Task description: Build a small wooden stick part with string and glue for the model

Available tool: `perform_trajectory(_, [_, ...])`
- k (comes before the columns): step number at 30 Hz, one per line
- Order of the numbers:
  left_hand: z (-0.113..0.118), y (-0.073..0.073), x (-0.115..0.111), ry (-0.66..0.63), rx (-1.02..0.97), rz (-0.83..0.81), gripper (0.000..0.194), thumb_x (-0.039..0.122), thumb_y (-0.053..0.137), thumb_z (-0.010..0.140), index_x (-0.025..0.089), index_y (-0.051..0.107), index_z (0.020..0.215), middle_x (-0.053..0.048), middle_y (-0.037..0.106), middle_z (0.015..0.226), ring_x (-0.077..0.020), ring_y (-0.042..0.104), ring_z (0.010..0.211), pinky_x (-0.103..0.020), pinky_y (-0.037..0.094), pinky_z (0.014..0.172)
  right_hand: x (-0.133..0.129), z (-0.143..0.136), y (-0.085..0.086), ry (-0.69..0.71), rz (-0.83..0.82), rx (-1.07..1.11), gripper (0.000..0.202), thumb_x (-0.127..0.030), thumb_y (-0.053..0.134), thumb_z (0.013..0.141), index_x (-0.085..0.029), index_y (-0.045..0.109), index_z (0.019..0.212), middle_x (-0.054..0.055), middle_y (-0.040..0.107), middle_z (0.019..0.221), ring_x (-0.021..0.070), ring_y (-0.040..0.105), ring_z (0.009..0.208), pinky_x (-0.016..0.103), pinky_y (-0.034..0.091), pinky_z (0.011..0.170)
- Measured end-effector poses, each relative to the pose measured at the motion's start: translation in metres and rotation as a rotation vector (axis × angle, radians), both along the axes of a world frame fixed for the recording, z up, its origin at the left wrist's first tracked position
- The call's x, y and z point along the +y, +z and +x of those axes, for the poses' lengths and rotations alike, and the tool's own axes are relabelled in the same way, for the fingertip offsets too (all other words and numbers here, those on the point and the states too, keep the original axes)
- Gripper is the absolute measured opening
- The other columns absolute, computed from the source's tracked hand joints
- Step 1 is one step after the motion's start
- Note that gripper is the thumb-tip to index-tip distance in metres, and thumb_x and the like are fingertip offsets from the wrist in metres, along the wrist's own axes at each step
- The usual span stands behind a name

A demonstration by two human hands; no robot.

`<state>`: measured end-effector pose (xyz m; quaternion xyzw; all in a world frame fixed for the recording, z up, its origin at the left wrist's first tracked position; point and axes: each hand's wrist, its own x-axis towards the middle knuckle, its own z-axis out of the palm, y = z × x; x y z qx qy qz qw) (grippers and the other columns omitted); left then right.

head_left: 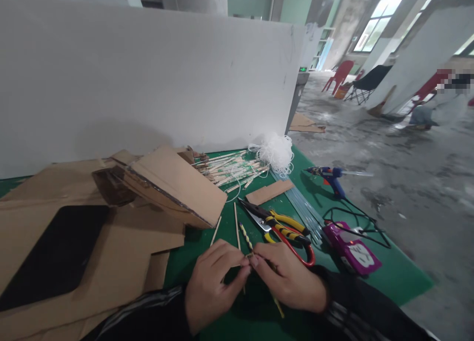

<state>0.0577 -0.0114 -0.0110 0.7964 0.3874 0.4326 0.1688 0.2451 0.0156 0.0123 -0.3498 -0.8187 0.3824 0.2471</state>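
Near the bottom middle, my left hand (217,284) and my right hand (291,277) meet fingertip to fingertip over the green surface. Both pinch a small, thin piece (249,256), mostly covered by the fingers. A patterned pencil-like stick (246,236) lies just beyond the fingertips, and a thin yellowish stick (278,307) shows below my right hand. Two thin wooden sticks (236,225) (216,231) lie beyond my left hand. Black and yellow pliers (276,221) and red-handled scissors (309,257) are beyond my right hand.
Cardboard pieces (177,183) and a black flat object (55,254) are at left. Behind are many sticks (231,168) and white cord (276,153). Clear rods (301,205), a blue glue gun (331,175) and a purple box (351,249) are at right. A white panel (148,79) stands behind.
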Motion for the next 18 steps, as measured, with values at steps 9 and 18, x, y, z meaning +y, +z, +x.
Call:
perform_trajectory(9, [-0.0014, 0.0017, 0.0014, 0.014, 0.029, 0.018, 0.01, 0.012, 0.061, 0.086, 0.021, 0.061, 0.089, -0.002, 0.07, 0.083, -0.0162, 0.062, 0.078, -0.029, 0.049, 0.071, 0.001, 0.0006, -0.0016, 0.017, -0.057, 0.038, 0.034, -0.029, 0.034, 0.102, -0.018, 0.044, 0.071, -0.003, 0.046, 0.066, 0.0104, 0.043, 0.06, 0.025, 0.031, 0.056])
perform_trajectory(18, [-0.0013, 0.0026, -0.0022, 0.037, 0.05, -0.069, 0.006, 0.016, 0.059, 0.089, 0.022, 0.059, 0.089, -0.001, 0.068, 0.083, -0.0173, 0.061, 0.079, -0.03, 0.046, 0.072, 0.0007, 0.0016, -0.005, 0.032, -0.061, 0.048, 0.031, -0.03, 0.034, 0.102, -0.018, 0.046, 0.076, -0.002, 0.049, 0.069, 0.0113, 0.044, 0.062, 0.025, 0.033, 0.059])
